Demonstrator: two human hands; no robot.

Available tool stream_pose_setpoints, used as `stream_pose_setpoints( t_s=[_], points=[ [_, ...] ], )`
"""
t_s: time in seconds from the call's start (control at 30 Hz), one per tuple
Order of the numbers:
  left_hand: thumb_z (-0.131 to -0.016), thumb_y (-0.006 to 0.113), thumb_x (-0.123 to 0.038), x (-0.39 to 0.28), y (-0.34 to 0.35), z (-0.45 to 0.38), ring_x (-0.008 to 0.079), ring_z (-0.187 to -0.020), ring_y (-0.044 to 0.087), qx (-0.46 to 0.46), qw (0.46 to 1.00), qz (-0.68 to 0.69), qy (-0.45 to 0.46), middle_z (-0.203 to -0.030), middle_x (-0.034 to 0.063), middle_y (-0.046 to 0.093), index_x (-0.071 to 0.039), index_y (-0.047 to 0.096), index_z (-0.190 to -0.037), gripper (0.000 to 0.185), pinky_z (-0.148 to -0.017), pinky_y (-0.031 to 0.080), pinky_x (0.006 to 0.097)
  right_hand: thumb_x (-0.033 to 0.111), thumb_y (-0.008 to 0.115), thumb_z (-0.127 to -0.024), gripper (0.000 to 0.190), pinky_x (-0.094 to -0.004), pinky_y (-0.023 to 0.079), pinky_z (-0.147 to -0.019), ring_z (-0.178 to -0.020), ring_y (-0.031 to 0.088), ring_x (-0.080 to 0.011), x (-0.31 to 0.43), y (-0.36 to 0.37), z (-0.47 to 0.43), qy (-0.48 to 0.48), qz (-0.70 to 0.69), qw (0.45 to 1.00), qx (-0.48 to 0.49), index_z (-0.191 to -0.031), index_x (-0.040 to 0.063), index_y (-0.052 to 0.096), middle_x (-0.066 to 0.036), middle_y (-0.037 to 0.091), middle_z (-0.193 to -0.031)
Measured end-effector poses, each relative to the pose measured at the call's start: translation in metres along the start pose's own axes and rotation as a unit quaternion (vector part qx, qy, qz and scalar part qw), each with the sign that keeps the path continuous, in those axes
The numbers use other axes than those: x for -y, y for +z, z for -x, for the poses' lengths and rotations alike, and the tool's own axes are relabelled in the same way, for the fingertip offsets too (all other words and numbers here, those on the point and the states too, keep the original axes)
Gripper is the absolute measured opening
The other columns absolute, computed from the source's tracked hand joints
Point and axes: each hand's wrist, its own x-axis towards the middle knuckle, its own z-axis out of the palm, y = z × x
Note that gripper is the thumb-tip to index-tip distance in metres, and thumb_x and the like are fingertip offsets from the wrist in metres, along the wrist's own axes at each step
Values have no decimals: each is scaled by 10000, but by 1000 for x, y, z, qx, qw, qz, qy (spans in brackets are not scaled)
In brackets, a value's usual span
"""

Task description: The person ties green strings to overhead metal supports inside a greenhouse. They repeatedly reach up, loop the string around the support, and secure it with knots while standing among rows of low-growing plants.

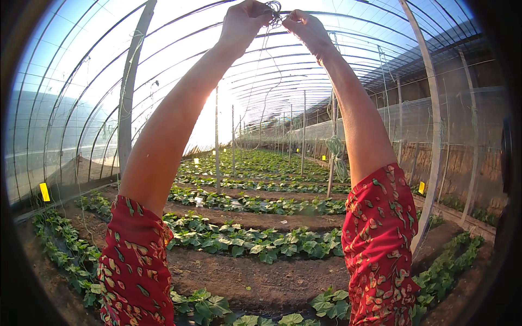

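Both my arms reach up overhead in patterned red sleeves. My left hand (246, 22) grips a small tangled bundle of twine (275, 11) near the top edge of the view. Just right of the bundle, the fingertips of my right hand (308, 32) are pinched together at its edge, seemingly on a strand; glare blurs the detail. A loose twine strand (280, 77) hangs from the bundle in a long loop between my forearms. Behind the hands run the dark roof ribs and wires (346, 16) of a plastic-film greenhouse.
Rows of leafy green seedlings (244, 240) cross the soil (261, 273). Posts stand at left (129, 89) and right (433, 106). A hank of pale green twine (336, 157) hangs on a thinner pole. Yellow cards (44, 192) hang along the sides.
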Motion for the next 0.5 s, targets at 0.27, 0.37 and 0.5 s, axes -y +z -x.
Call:
stream_pose_setpoints(
  t_s=[0.27, 0.37, 0.5],
  points=[
    [-888, 713, -107, -4, 0, 12, 117, -840, 655, 47, 985, 169, 2, -935, 58, 724, -4, 690, -1013, 164, -769, 519, 264, 407, 719, -811, 326, -326, 430, -737, -799, 537, -146, 2, -3, 8, -14, -69, 997, 8, -878, 104, 618, -22, 597, -829],
    [-886, 713, -107, -17, 2, 11, 121, -799, 665, 14, 994, 111, -17, -896, 68, 725, 3, 682, -986, 152, -731, 535, 264, 363, 725, -817, 278, -352, 451, -754, -798, 551, -138, -12, 6, -2, -86, -74, 993, -31, -892, 113, 630, -29, 618, -867],
    [-879, 709, -97, -7, 16, -2, 135, -724, 679, -87, 994, -54, -38, -822, 81, 724, 1, 673, -959, 131, -667, 555, 267, 286, 731, -826, 211, -322, 475, -709, -773, 577, -126, -5, 13, 3, -80, -128, 988, -32, -926, 124, 639, -39, 647, -949]
  ],
)
